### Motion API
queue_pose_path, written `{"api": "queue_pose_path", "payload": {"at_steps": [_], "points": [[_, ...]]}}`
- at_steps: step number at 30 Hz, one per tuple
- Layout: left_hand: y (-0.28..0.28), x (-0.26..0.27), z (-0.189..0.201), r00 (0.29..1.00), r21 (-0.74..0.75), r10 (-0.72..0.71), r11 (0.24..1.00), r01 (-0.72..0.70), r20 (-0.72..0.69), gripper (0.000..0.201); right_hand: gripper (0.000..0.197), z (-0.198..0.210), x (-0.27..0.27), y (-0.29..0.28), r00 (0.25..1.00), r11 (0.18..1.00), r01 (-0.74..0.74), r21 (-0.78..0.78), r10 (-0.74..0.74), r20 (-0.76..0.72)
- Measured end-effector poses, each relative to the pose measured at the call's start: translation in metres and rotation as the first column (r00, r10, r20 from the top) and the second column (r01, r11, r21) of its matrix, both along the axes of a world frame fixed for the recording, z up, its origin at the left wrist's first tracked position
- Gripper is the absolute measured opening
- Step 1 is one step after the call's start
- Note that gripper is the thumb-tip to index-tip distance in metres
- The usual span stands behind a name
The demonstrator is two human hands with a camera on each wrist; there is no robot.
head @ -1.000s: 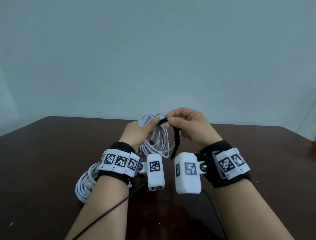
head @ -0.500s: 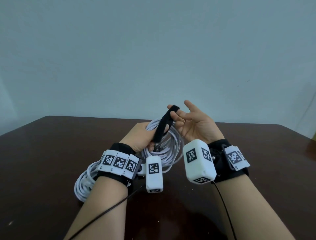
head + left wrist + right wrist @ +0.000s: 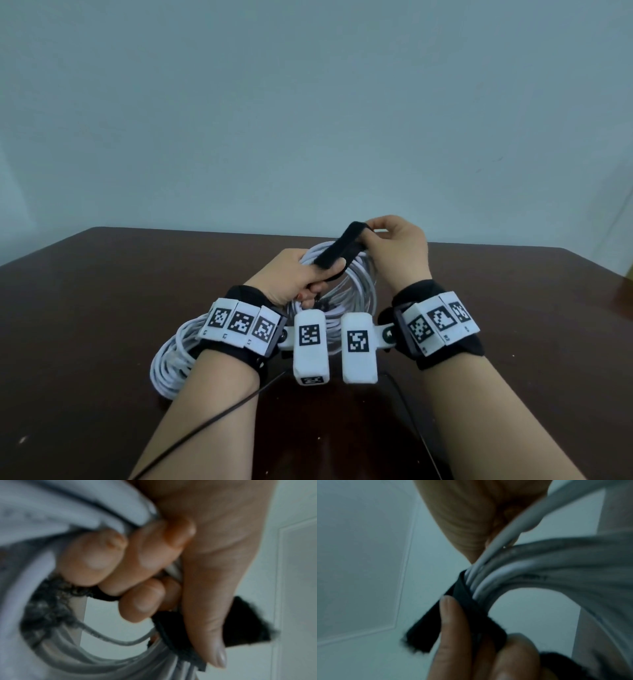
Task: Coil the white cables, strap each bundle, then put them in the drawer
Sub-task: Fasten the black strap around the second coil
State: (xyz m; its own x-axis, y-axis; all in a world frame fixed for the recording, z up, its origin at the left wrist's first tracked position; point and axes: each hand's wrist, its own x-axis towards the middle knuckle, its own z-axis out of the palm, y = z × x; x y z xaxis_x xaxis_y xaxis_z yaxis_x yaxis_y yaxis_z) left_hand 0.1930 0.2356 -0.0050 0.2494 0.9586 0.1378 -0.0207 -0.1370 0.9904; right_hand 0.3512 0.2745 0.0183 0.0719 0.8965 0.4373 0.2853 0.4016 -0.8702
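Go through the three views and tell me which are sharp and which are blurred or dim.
Head view: evenly lit and sharp; strap, held coil and both hands, left and right, read clearly, with wide-angle bending at the table edges. Left wrist view: soft, close-up blur. Right wrist view: dimmer, motion-smeared, fingers out of focus.

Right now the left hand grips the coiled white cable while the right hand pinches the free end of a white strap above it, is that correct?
Not quite: the strap is black, not white, as the head view shows. The rest holds: the left hand grips the coiled white cable and the right hand pinches the strap's free end above it.
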Motion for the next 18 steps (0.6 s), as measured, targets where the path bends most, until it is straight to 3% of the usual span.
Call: {"api": "queue_pose_path", "payload": {"at_steps": [1, 3, 5, 7, 9, 11, 16, 18], "points": [[-0.001, 0.001, 0.0, 1.0, 0.008, -0.019, 1.0, 0.019, 0.0, 0.036, 0.021, 0.0, 0.003, 0.003, 0.998, 0.998, 0.054, -0.041, -0.055, -0.013], [-0.001, 0.004, 0.001, 0.999, 0.023, -0.043, 0.999, 0.043, -0.016, 0.04, 0.034, 0.002, 0.013, 0.008, 0.974, 0.973, 0.058, -0.222, -0.104, -0.203], [0.0, 0.008, 0.0, 0.998, 0.044, -0.037, 0.998, 0.04, -0.048, 0.054, 0.028, 0.004, 0.018, 0.008, 0.918, 0.942, -0.081, -0.326, -0.056, -0.392], [0.0, 0.011, 0.001, 0.998, 0.051, -0.029, 0.998, 0.032, -0.063, 0.048, 0.019, 0.004, 0.014, 0.007, 0.905, 0.936, -0.192, -0.294, 0.053, -0.423], [0.0, 0.009, 0.002, 0.999, 0.046, -0.009, 0.999, 0.011, -0.047, 0.03, 0.013, 0.001, 0.008, 0.009, 0.95, 0.964, -0.188, -0.19, 0.129, -0.283], [0.0, 0.006, 0.001, 0.999, 0.048, 0.009, 0.999, -0.008, -0.031, 0.027, 0.014, 0.002, 0.005, 0.007, 0.978, 0.971, -0.202, -0.131, 0.192, -0.082], [0.003, 0.006, 0.001, 0.993, 0.088, 0.111, 0.99, -0.108, -0.026, 0.037, 0.054, 0.01, 0.007, -0.005, 0.918, 0.923, -0.347, -0.164, 0.371, 0.143], [0.004, 0.006, 0.0, 0.99, 0.111, 0.132, 0.986, -0.126, -0.052, 0.042, 0.056, 0.011, 0.005, -0.009, 0.899, 0.917, -0.366, -0.158, 0.392, 0.196]]}}
